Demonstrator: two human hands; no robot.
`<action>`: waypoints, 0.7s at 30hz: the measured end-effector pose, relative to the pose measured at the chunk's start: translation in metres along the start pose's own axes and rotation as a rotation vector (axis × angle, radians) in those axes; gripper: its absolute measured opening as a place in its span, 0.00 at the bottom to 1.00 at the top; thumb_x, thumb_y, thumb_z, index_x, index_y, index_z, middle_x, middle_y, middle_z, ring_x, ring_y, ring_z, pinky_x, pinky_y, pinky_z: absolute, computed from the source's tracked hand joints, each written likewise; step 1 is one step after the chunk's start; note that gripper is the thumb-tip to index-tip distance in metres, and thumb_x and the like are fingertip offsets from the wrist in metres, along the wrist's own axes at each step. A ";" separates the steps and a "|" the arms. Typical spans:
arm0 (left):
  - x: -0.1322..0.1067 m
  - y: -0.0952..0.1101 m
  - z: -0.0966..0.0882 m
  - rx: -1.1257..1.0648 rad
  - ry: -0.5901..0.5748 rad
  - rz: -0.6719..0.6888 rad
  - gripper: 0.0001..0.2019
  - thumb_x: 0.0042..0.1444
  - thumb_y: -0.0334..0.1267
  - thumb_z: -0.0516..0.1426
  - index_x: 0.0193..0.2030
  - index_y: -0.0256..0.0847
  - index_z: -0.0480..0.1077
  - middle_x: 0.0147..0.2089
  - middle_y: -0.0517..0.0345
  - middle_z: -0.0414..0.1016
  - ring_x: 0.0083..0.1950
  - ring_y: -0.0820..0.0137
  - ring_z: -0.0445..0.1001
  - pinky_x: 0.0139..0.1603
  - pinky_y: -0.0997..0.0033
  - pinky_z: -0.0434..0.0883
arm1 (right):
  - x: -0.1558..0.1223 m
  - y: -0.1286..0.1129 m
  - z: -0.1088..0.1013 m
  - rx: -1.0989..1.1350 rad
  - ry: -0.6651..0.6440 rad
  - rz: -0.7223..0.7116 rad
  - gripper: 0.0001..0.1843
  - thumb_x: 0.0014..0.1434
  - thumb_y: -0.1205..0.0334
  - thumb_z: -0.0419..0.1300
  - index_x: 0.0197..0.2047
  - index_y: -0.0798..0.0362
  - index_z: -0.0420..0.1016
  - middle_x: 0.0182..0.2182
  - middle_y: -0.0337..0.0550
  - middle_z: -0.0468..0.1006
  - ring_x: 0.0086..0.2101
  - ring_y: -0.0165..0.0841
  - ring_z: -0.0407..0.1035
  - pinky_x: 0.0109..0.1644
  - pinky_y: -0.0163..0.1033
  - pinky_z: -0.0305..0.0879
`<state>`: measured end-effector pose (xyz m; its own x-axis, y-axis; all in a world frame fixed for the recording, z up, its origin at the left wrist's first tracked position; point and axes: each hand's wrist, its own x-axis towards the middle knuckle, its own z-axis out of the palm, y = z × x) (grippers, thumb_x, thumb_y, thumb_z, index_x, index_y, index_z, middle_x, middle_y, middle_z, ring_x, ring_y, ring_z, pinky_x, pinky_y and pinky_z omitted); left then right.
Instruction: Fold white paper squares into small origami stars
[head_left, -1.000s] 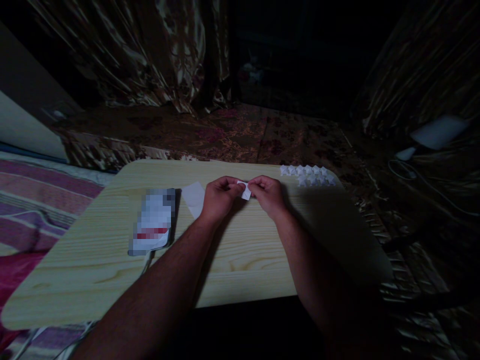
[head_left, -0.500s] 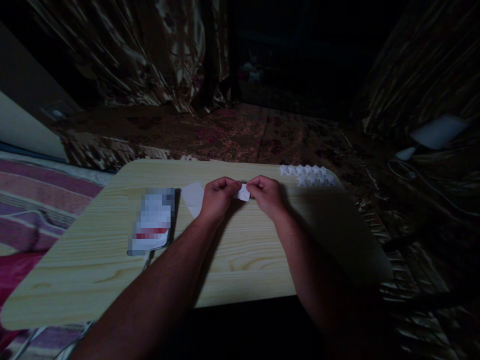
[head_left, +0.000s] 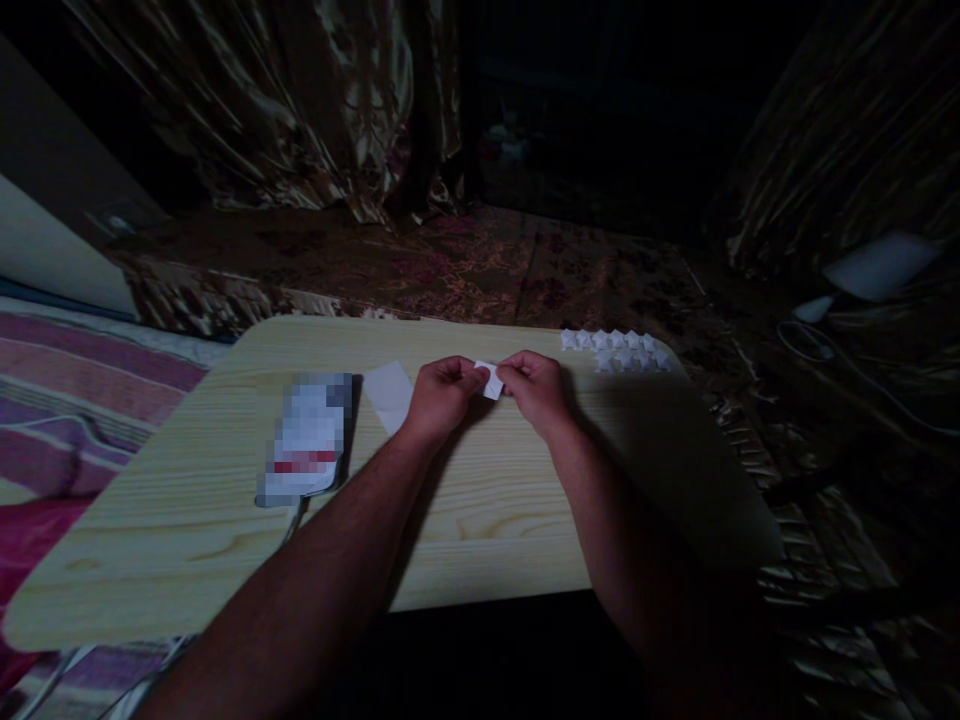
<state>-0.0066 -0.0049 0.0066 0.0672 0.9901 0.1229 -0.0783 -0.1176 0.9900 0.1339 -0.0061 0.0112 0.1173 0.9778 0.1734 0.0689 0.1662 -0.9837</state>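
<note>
A small folded piece of white paper (head_left: 490,381) is pinched between my two hands, above the far middle of the wooden table (head_left: 480,500). My left hand (head_left: 448,392) grips its left side, thumb lying over the paper. On the opposite edge, the thumb and fingers of my right hand (head_left: 534,385) are closed. Part of the paper is hidden under the fingertips. Just left of my left hand lies a flat white sheet of paper (head_left: 387,392). Two rows of small white folded paper stars (head_left: 619,350) sit at the table's far right corner.
On the left of the table lies a phone-like device (head_left: 307,435), blurred out, with a cable (head_left: 294,522) running from its near end. A striped bed cover (head_left: 82,390) borders the table on the left. Behind stands a patterned cloth-covered ledge (head_left: 450,260). A white lamp-like object (head_left: 881,265) is at right.
My left hand has shifted slightly right, closer to my right hand. The folded paper has turned a little, and more of the flat sheet shows.
</note>
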 end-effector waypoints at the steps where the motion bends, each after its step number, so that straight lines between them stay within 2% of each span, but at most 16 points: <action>1: 0.000 -0.001 0.000 0.003 0.005 0.009 0.13 0.46 0.46 0.62 0.25 0.36 0.69 0.23 0.60 0.70 0.22 0.77 0.63 0.25 0.75 0.60 | 0.000 0.000 0.000 -0.001 -0.002 0.002 0.06 0.45 0.60 0.60 0.25 0.55 0.71 0.18 0.34 0.69 0.20 0.25 0.62 0.26 0.31 0.58; 7: 0.001 -0.004 -0.001 0.015 0.017 0.011 0.13 0.46 0.44 0.62 0.24 0.37 0.68 0.23 0.60 0.70 0.22 0.76 0.63 0.24 0.75 0.60 | -0.001 0.003 0.003 -0.014 0.006 -0.017 0.06 0.46 0.61 0.60 0.26 0.55 0.72 0.18 0.34 0.70 0.21 0.25 0.62 0.26 0.32 0.59; 13: 0.000 -0.001 -0.001 0.042 0.039 -0.023 0.11 0.46 0.43 0.62 0.27 0.35 0.72 0.25 0.58 0.72 0.24 0.76 0.65 0.26 0.75 0.62 | 0.001 0.006 0.000 -0.005 0.046 -0.027 0.07 0.47 0.60 0.59 0.27 0.55 0.72 0.19 0.35 0.71 0.22 0.26 0.63 0.27 0.32 0.60; 21: 0.001 -0.003 -0.001 0.013 0.080 -0.038 0.08 0.45 0.40 0.62 0.25 0.36 0.71 0.23 0.60 0.70 0.23 0.77 0.63 0.26 0.76 0.60 | 0.003 0.009 0.000 0.019 0.038 -0.015 0.08 0.47 0.60 0.60 0.28 0.56 0.72 0.20 0.36 0.71 0.22 0.26 0.63 0.27 0.32 0.59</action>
<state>-0.0074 -0.0031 0.0042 -0.0100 0.9968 0.0799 -0.0645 -0.0804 0.9947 0.1346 -0.0021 0.0027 0.1537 0.9697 0.1897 0.0524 0.1837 -0.9816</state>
